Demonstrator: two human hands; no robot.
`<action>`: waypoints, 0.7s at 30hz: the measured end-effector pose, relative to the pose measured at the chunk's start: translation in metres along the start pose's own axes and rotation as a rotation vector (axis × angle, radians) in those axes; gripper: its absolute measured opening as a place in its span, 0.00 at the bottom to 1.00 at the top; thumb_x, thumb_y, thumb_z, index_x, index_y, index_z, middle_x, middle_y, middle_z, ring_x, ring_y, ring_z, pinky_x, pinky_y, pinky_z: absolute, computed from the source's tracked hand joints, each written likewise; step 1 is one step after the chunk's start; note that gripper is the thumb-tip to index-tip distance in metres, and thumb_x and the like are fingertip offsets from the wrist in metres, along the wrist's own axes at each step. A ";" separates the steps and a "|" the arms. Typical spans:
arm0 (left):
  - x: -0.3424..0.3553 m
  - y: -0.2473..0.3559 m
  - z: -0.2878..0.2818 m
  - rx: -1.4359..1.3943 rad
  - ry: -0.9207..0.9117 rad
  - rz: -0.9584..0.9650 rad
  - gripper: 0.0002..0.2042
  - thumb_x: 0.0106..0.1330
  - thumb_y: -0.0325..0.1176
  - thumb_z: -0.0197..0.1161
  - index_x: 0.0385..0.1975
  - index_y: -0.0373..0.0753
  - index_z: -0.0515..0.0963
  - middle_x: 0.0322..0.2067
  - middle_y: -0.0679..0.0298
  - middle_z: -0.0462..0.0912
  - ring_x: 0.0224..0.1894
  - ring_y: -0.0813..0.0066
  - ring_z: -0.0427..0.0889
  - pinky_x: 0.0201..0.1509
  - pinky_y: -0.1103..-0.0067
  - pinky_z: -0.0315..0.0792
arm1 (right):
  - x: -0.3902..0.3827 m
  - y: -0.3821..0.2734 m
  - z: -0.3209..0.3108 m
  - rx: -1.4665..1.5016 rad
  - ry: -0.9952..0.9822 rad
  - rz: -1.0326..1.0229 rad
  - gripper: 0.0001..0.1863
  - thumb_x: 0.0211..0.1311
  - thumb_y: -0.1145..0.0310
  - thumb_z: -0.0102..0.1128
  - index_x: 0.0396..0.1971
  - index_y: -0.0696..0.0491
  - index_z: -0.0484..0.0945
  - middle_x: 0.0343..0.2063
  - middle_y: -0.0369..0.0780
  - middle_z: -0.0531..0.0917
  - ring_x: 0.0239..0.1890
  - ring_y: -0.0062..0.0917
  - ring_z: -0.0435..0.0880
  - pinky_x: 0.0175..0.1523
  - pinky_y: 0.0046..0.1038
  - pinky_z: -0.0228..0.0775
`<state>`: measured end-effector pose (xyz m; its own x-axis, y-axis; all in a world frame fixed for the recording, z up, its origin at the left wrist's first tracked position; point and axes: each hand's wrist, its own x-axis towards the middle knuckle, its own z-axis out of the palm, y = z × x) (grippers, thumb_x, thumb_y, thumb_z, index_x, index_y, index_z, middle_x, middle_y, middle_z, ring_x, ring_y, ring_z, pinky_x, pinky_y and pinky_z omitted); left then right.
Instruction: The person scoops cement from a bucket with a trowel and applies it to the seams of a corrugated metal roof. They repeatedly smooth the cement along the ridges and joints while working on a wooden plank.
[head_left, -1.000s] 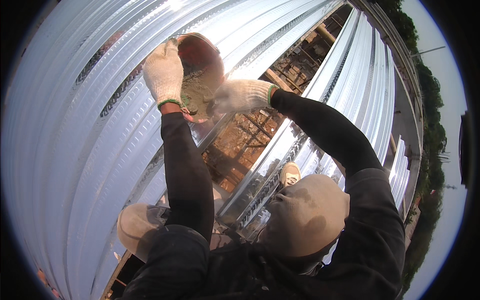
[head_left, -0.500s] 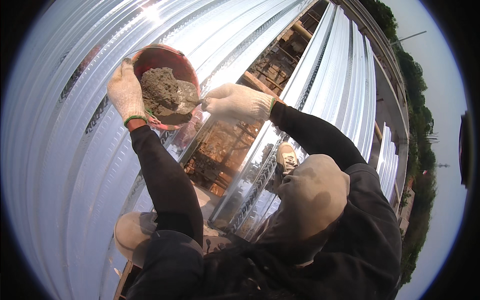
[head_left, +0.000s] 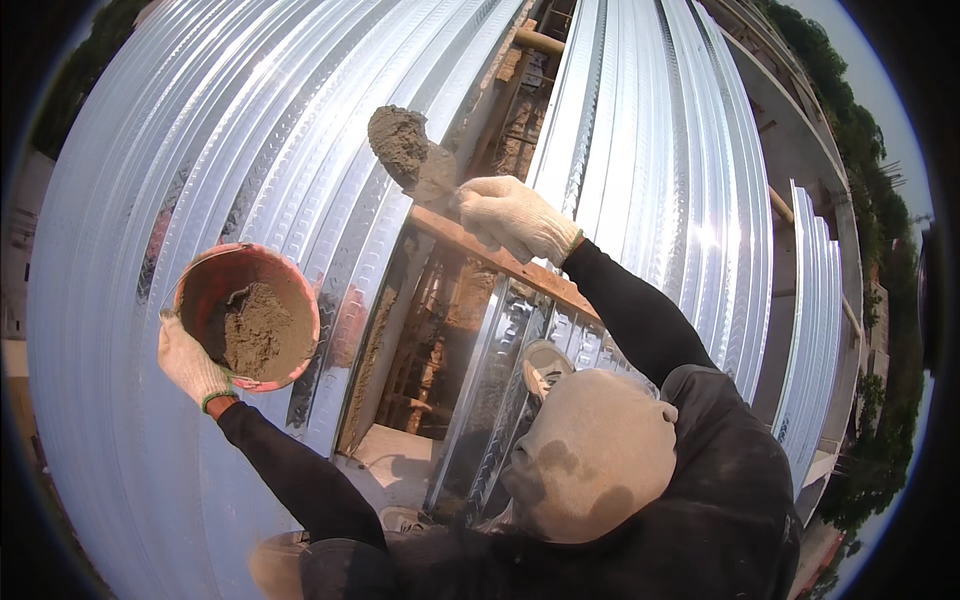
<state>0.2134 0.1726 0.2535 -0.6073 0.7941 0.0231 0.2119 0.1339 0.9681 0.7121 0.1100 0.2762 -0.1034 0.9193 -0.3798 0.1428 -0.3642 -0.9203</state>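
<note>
In a white knit glove with a green cuff edge, my left hand [head_left: 192, 362] grips the near-left rim of a red bucket [head_left: 205, 290]. Grey wet mortar [head_left: 258, 332] lies inside the bucket, which tilts toward me. My gloved right hand [head_left: 512, 216] is closed round the handle of a trowel [head_left: 437, 173], the handle itself mostly hidden by the fingers. A lump of mortar [head_left: 397, 142] sits on the far part of the trowel blade, held out above the gap's left edge, ahead and to the right of the bucket.
Ribbed shiny metal decking [head_left: 120, 400] spreads on both sides. Between the sheets runs an open gap, with a wooden beam [head_left: 505, 258] across it and brickwork and poles below. My shoe [head_left: 546, 367] stands right of the gap. Trees [head_left: 815, 60] line the far right.
My right hand has lifted the trowel with mortar out of the bucket and carried it forward and right. My left hand has drawn the bucket nearer and to the left.
</note>
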 end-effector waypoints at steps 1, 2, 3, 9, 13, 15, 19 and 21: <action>-0.005 0.001 0.005 -0.009 -0.010 -0.001 0.25 0.89 0.46 0.56 0.52 0.25 0.87 0.45 0.57 0.92 0.43 0.67 0.88 0.54 0.67 0.82 | 0.010 0.013 -0.019 -0.004 0.071 -0.012 0.14 0.76 0.62 0.62 0.33 0.56 0.82 0.25 0.33 0.79 0.25 0.17 0.78 0.32 0.25 0.72; -0.007 0.004 0.005 -0.006 -0.013 0.008 0.25 0.89 0.46 0.56 0.52 0.25 0.87 0.46 0.57 0.92 0.43 0.67 0.88 0.54 0.66 0.82 | 0.023 0.028 -0.032 0.006 0.133 -0.028 0.14 0.77 0.61 0.62 0.33 0.56 0.82 0.25 0.33 0.79 0.26 0.17 0.78 0.32 0.25 0.72; -0.010 0.006 0.010 -0.014 -0.022 0.004 0.25 0.89 0.46 0.55 0.52 0.25 0.86 0.46 0.56 0.92 0.43 0.67 0.88 0.54 0.66 0.82 | 0.034 0.038 -0.050 0.026 0.172 -0.016 0.15 0.78 0.61 0.61 0.34 0.56 0.82 0.26 0.34 0.80 0.26 0.19 0.79 0.32 0.26 0.74; -0.023 0.019 0.027 0.125 -0.013 0.022 0.24 0.89 0.47 0.55 0.52 0.26 0.85 0.44 0.60 0.90 0.43 0.69 0.84 0.53 0.68 0.80 | 0.132 0.083 -0.115 0.171 0.516 -0.069 0.14 0.77 0.60 0.63 0.35 0.56 0.82 0.27 0.36 0.83 0.27 0.20 0.81 0.34 0.28 0.78; -0.022 -0.003 0.018 0.092 -0.003 0.042 0.25 0.90 0.48 0.56 0.51 0.26 0.85 0.45 0.62 0.89 0.45 0.70 0.83 0.54 0.68 0.80 | 0.235 0.140 -0.171 -0.200 0.816 -0.320 0.10 0.72 0.66 0.66 0.35 0.57 0.86 0.31 0.41 0.88 0.35 0.32 0.89 0.43 0.36 0.83; -0.022 -0.003 0.011 0.124 0.063 0.018 0.26 0.90 0.50 0.57 0.53 0.26 0.85 0.46 0.62 0.89 0.46 0.71 0.83 0.55 0.68 0.80 | 0.284 0.143 -0.178 -0.472 0.906 -0.277 0.10 0.69 0.67 0.67 0.37 0.59 0.90 0.38 0.47 0.91 0.42 0.41 0.92 0.49 0.41 0.85; -0.017 0.001 -0.015 0.249 0.132 0.053 0.26 0.90 0.50 0.57 0.55 0.26 0.85 0.47 0.61 0.90 0.46 0.70 0.84 0.55 0.68 0.80 | 0.361 0.110 -0.153 -0.713 0.918 0.021 0.15 0.67 0.65 0.67 0.41 0.61 0.94 0.46 0.56 0.94 0.50 0.52 0.95 0.56 0.46 0.88; -0.013 -0.007 -0.009 0.267 0.103 0.072 0.26 0.90 0.50 0.57 0.56 0.26 0.85 0.48 0.61 0.90 0.47 0.70 0.84 0.55 0.68 0.81 | 0.391 0.115 -0.167 -0.508 0.886 0.147 0.13 0.69 0.65 0.70 0.39 0.59 0.96 0.43 0.54 0.95 0.50 0.47 0.97 0.55 0.42 0.90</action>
<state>0.2125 0.1560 0.2482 -0.6547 0.7450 0.1278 0.4430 0.2411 0.8635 0.8524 0.4525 0.0372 0.6820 0.7257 -0.0904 0.5158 -0.5650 -0.6440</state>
